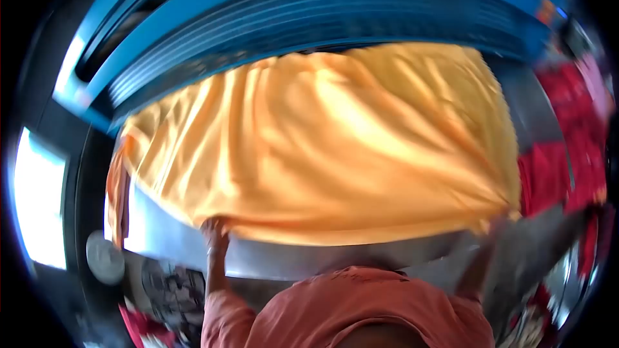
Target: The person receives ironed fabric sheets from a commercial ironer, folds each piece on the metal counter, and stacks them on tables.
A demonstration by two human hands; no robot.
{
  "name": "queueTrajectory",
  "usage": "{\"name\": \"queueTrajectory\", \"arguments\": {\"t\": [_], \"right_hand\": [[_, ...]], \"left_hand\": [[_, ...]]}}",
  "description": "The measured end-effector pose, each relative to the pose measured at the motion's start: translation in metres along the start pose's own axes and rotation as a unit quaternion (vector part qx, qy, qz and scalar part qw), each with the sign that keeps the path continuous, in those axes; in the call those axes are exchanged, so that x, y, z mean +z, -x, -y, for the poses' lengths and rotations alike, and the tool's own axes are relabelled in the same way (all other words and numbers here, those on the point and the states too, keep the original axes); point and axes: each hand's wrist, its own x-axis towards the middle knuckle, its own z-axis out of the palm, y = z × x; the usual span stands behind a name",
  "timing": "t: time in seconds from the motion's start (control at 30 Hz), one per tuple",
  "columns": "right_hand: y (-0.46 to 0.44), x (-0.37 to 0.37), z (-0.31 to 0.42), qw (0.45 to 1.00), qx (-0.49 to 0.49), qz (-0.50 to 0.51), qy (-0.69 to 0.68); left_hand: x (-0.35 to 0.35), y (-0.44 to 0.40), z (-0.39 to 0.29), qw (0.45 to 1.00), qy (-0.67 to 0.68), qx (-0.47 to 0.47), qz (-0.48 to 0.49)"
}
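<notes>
A large shiny yellow-orange cloth (309,148) lies spread across a metal table, its folds fanning toward the machine behind. My left hand (216,227) is closed on the near edge of the cloth, left of centre, fingers tucked at the fabric. At the near right corner, my right hand (495,224) is smeared by motion. Creases in the cloth run together at that hand, which appears to pinch the corner. Along the right side the cloth shows a paler yellow layer with an uneven edge.
A blue machine (309,9) with a long slatted front spans the far side of the metal table (271,261). Red cloth (548,167) lies at the right. An orange strip (116,193) hangs at the left edge. A round pale object (105,258) and more fabric are lower left.
</notes>
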Motion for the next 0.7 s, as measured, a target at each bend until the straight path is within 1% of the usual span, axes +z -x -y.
{"name": "queueTrajectory", "arguments": {"t": [0.03,0.07,0.1,0.13,0.17,0.2,0.23,0.27,0.3,0.33,0.37,0.4,0.47,0.5,0.53,0.57,0.6,0.63,0.67,0.7], "right_hand": [[-0.034,-0.036,0.040,0.996,-0.033,-0.043,0.063],[-0.063,-0.064,0.078,0.985,-0.067,-0.089,0.131],[-0.088,-0.083,0.111,0.965,-0.099,-0.137,0.202],[-0.104,-0.100,0.140,0.937,-0.122,-0.187,0.268],[-0.115,-0.104,0.167,0.907,-0.148,-0.220,0.328],[-0.125,-0.101,0.183,0.879,-0.179,-0.235,0.374],[-0.134,-0.088,0.197,0.856,-0.213,-0.232,0.411],[-0.139,-0.059,0.204,0.843,-0.254,-0.194,0.432],[-0.131,-0.016,0.200,0.838,-0.292,-0.136,0.440],[-0.116,0.030,0.188,0.842,-0.316,-0.068,0.432],[-0.093,0.083,0.168,0.849,-0.324,0.009,0.417],[-0.052,0.137,0.140,0.858,-0.316,0.091,0.395],[0.052,0.233,0.086,0.861,-0.268,0.248,0.354],[0.115,0.271,0.058,0.850,-0.236,0.331,0.335],[0.175,0.297,0.036,0.827,-0.211,0.414,0.316],[0.233,0.318,0.017,0.796,-0.189,0.492,0.297],[0.279,0.333,0.002,0.744,-0.203,0.570,0.283],[0.313,0.346,-0.006,0.664,-0.253,0.639,0.294],[0.326,0.358,-0.004,0.577,-0.314,0.677,0.331],[0.338,0.370,-0.003,0.488,-0.376,0.706,0.349]], "left_hand": [[-0.004,-0.003,-0.021,0.998,0.009,-0.022,0.053],[0.015,0.004,-0.032,0.998,0.020,-0.015,0.052],[0.041,0.007,-0.050,0.998,0.061,0.000,0.013],[0.060,0.011,-0.074,0.993,0.114,0.035,-0.002],[0.080,0.020,-0.103,0.986,0.164,0.028,-0.010],[0.065,0.015,-0.149,0.975,0.216,0.040,0.010],[0.062,0.015,-0.183,0.970,0.222,0.089,0.028],[0.063,0.017,-0.228,0.949,0.278,0.147,0.039],[0.085,0.023,-0.260,0.919,0.344,0.176,0.080],[0.052,0.015,-0.301,0.868,0.450,0.131,0.164],[0.079,0.012,-0.323,0.832,0.448,0.248,0.215],[0.071,-0.003,-0.340,0.759,0.522,0.294,0.255],[0.058,-0.054,-0.358,0.764,0.544,0.278,0.206],[0.016,-0.093,-0.349,0.708,0.638,0.120,0.277],[0.051,-0.116,-0.344,0.521,0.829,0.036,0.200],[0.033,-0.153,-0.313,0.456,0.853,-0.080,0.240],[0.008,-0.175,-0.285,0.473,0.830,-0.176,0.237],[0.022,-0.183,-0.253,0.682,0.707,-0.175,0.063],[0.055,-0.187,-0.195,0.758,0.641,-0.111,-0.046],[0.058,-0.179,-0.143,0.671,0.727,-0.090,-0.112]]}}
